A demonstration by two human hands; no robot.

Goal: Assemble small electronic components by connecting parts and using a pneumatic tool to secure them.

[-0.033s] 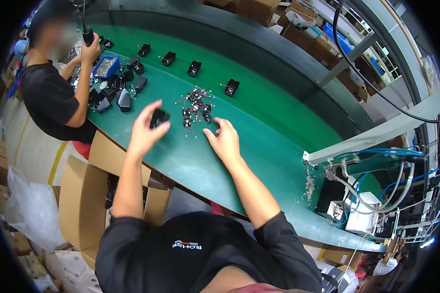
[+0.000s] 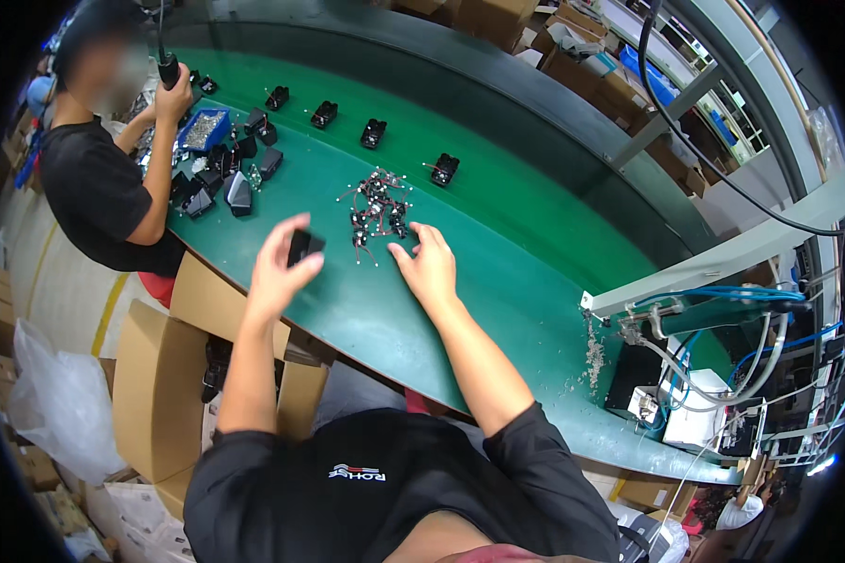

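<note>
A small black plastic housing (image 2: 305, 247) sits between the thumb and fingers of my left hand (image 2: 280, 272), above the green table. To its right lies a pile of small black parts with thin red and black wires (image 2: 379, 202). My right hand (image 2: 430, 267) is beside the near right side of that pile. Its thumb and fingers are apart, with nothing visible between them.
Black assembled units (image 2: 374, 133) stand in a row on the brighter green strip beyond. At left, a co-worker grips a hanging driver (image 2: 168, 70) near black housings (image 2: 238, 193) and a blue tray (image 2: 204, 129). An open cardboard box (image 2: 150, 394) stands below left; a metal post (image 2: 714, 249) slants at right.
My left hand has shifted slightly down toward me with the black housing. My right hand has barely moved.
</note>
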